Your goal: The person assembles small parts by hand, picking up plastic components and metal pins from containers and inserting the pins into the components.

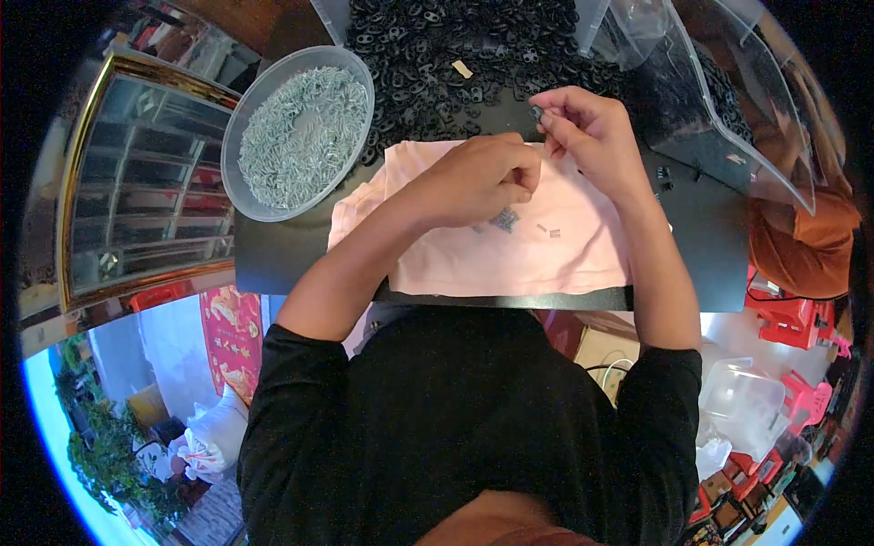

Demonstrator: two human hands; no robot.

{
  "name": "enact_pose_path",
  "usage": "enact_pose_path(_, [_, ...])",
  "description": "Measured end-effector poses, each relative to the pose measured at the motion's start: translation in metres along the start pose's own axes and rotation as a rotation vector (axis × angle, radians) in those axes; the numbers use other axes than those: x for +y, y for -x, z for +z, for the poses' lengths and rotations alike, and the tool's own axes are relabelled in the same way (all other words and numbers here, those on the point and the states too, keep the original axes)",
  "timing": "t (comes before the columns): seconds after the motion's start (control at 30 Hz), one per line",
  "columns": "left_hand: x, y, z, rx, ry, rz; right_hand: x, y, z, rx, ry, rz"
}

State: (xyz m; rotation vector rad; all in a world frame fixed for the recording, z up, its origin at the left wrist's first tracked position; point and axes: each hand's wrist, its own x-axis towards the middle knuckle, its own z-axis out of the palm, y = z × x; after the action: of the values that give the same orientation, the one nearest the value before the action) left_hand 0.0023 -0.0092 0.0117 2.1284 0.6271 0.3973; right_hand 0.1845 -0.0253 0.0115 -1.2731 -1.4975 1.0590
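Note:
My right hand is raised over the far edge of a pink cloth. Between its thumb and fingertips it pinches a small black plastic piece. My left hand hovers above the cloth, just left of the right hand, with its fingers curled together. Whatever those fingers may hold is hidden or too small to name. Below the left hand, a little cluster of small metal pieces lies on the cloth, and a few loose ones are beside it.
A round clear bowl full of small silver metal pieces stands at the left. Beyond the cloth spreads a heap of black plastic pieces, with a small pale piece on top. A clear plastic bin holding dark pieces lies at the right.

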Motion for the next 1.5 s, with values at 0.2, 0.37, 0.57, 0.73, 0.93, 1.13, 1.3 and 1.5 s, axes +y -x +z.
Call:
enact_pose_path(0.2, [0.0,-0.003,-0.001,-0.093,0.245,-0.084,0.005,-0.003,-0.005,0.001,-0.068,0.022])
enact_pose_path(0.37, [-0.002,-0.003,0.0,-0.057,0.227,-0.117,0.006,-0.003,-0.005,0.007,-0.12,0.04])
enact_pose_path(0.57, [-0.003,-0.003,0.001,0.019,0.174,-0.082,0.005,-0.003,-0.005,0.002,-0.136,0.022])
enact_pose_path(0.73, [-0.004,-0.005,0.002,0.055,0.182,-0.028,0.003,-0.003,-0.006,0.014,-0.124,0.038])
enact_pose_path(0.93, [-0.002,-0.004,0.002,0.043,0.188,-0.108,-0.005,-0.002,-0.005,0.045,-0.234,0.069])
enact_pose_path(1.13, [-0.005,-0.004,-0.002,0.211,0.327,-0.135,-0.009,0.0,-0.002,0.082,-0.329,0.076])
enact_pose_path(1.3, [-0.011,-0.008,-0.004,0.351,0.51,-0.129,-0.005,-0.002,-0.001,0.046,-0.401,0.098])
enact_pose_path(1.5, [-0.016,-0.008,-0.009,0.408,0.511,-0.18,-0.006,-0.001,0.004,0.073,-0.427,0.108])
